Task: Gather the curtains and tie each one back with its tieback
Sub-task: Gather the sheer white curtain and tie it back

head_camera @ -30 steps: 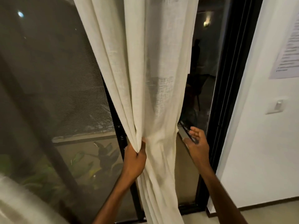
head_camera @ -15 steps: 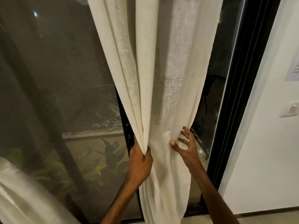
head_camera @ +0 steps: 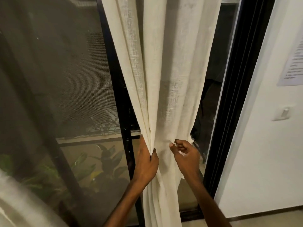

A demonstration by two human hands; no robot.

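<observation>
- Left hand (head_camera: 146, 163): fingers curled tight round the gathered left folds of the curtain (head_camera: 165, 79).
- Right hand (head_camera: 186, 155): fingers curled, pinching the curtain's right edge.
- Curtain: hangs vertically before the dark window frame (head_camera: 236, 95), narrowing at the hands.

1. We spot small pale marks on the black door frame (head_camera: 126, 141), just left of the curtain; they look like "101", though we can't be sure.
2. Far right, on the white wall, we see a printed paper sheet (head_camera: 293, 63). We make out lines of dark text, all too blurred to read.
</observation>
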